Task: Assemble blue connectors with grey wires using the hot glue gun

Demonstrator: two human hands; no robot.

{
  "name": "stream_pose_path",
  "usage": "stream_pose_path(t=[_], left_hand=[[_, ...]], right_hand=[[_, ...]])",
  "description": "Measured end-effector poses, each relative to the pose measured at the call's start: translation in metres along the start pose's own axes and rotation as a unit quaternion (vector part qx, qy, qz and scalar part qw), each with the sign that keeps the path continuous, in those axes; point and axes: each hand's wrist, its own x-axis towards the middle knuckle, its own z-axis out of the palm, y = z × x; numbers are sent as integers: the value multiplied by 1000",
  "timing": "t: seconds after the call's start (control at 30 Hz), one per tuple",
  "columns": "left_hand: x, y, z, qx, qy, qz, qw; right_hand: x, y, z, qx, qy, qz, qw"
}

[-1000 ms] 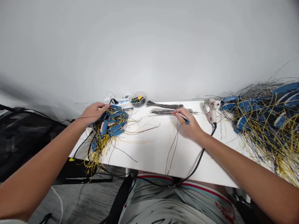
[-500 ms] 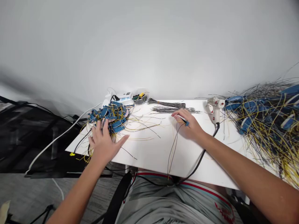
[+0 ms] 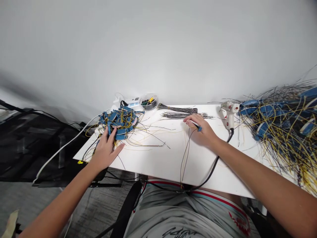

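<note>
Pale wall (image 3: pixel 158 49) backs the white surface (image 3: pixel 153 162). Curled closed, the right hand (image 3: pixel 203 136) grips a blue piece (image 3: pixel 199 129), mostly hidden by its fingers, thin wires dangling. Open, thumb well apart, the left hand (image 3: pixel 105 152) is at the blue pile's (image 3: pixel 121 136) near edge, contact hard to make out. Rightward, a tangled heap (image 3: pixel 284 129) is cut off.

The one view comes from the person's head, above the near edge of the white rectangular surface (image 3: pixel 158 162), looking forward and down across it and almost squarely at the plain pale grey wall (image 3: pixel 158 49) behind the far edge. It is wide, taking in the near left corner. The grey cloth shorts (image 3: pixel 211 206) with red-and-blue trim sit close to the lens; the bare left hand (image 3: pixel 105 153) and bare right hand (image 3: pixel 201 130) are at middle range.
</note>
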Motion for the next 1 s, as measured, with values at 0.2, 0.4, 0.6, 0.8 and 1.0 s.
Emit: stream_pose_path(t=[0.2, 0.4, 0.6, 0.8, 1.0], left_hand=[[-5, 2, -9, 31, 68, 35, 997], [-21, 72, -26, -8, 1, 193, 981], [-12, 104, -24, -82, -92, 189, 974], [-22, 77, -44, -66, -145, 213, 964], [-37, 26, -56, 10, -137, 209, 968]], right_hand=[[0, 0, -2, -2, 7, 9, 1000], [-1, 0, 0, -3, 2, 7, 1000], [0, 0, -1, -4, 4, 7, 1000], [0, 3, 0, 1, 8, -7, 1000], [-1, 4, 1, 5, 6, 2, 1000]])
